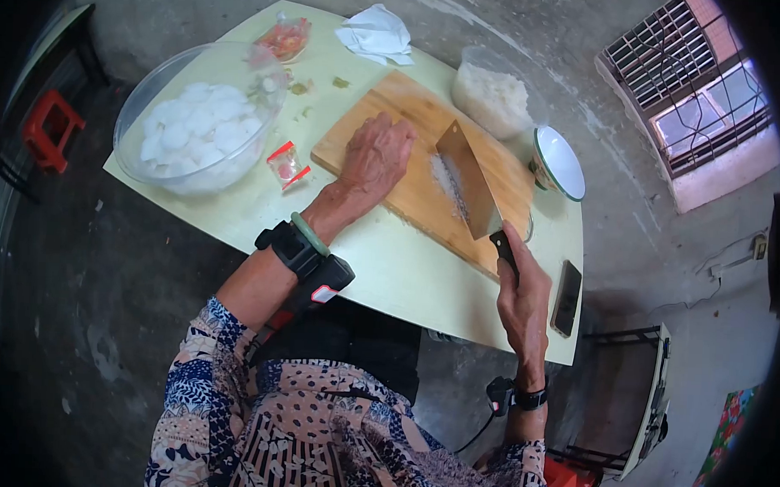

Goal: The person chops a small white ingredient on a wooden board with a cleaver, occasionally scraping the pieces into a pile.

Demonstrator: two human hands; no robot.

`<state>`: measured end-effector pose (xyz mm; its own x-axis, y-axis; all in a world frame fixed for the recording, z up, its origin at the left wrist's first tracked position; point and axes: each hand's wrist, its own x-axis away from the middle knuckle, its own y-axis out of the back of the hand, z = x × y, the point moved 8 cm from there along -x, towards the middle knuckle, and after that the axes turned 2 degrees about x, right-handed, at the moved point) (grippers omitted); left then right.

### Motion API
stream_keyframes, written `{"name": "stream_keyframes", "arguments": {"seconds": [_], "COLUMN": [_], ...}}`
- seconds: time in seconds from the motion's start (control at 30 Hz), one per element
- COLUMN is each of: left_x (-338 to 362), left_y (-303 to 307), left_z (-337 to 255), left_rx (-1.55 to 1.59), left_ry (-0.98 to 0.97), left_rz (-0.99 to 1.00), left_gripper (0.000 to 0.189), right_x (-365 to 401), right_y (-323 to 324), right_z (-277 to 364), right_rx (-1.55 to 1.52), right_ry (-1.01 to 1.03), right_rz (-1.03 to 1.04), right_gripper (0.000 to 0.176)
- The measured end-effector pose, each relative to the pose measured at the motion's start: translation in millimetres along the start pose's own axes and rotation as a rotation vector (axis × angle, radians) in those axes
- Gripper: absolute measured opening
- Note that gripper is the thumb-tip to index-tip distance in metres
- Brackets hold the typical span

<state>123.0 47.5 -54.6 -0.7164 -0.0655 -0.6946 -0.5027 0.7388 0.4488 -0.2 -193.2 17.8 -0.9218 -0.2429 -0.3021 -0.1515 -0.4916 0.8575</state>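
In my right hand (524, 295) is the black handle of a wide cleaver (471, 182). Its blade is tilted over the wooden cutting board (504, 170), beside a small heap of finely chopped whitish bits (448, 184). My left hand (378, 155) rests on the left part of the board with its fingers curled; whatever may lie beneath them is hidden. Left of that hand, a small red-and-clear packet (287, 166) lies on the table.
A clear bowl of white round slices (200, 134) stands at the left. Behind the board are a bag with reddish food (285, 39), white tissue (374, 33) and a container of white shreds (492, 94). An enamel bowl (559, 162) and a phone (566, 299) are on the right.
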Motion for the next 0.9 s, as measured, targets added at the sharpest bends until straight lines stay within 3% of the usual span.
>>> {"name": "stream_keyframes", "arguments": {"seconds": [0.17,0.4,0.47,0.57,0.7,0.9], "left_x": [-0.5,0.1,-0.2,3.2,2.7,3.2], "left_y": [-0.7,-2.8,-4.0,-1.5,-7.5,-4.2], "left_z": [5.1,4.7,3.9,0.8,5.9,0.2], "left_rx": [-0.010,-0.046,-0.049,-0.034,-0.074,-0.015], "left_ry": [0.024,0.021,0.016,-0.029,0.024,0.016], "left_rz": [-0.025,0.007,0.014,-0.008,0.043,0.045], "left_gripper": [0.015,0.015,0.015,0.014,0.013,0.013], "right_x": [1.5,1.3,1.2,-1.1,2.1,0.2], "right_y": [7.3,6.1,10.2,3.1,15.0,12.0], "right_z": [7.7,-1.8,5.0,-5.2,1.6,-8.8], "right_rx": [0.041,-0.018,0.038,0.013,0.028,0.018], "right_ry": [0.061,-0.062,0.067,-0.018,0.001,-0.014], "right_rz": [-0.094,-0.040,-0.156,-0.012,-0.130,-0.093], "right_gripper": [0.054,0.052,0.051,0.052,0.053,0.052]}}
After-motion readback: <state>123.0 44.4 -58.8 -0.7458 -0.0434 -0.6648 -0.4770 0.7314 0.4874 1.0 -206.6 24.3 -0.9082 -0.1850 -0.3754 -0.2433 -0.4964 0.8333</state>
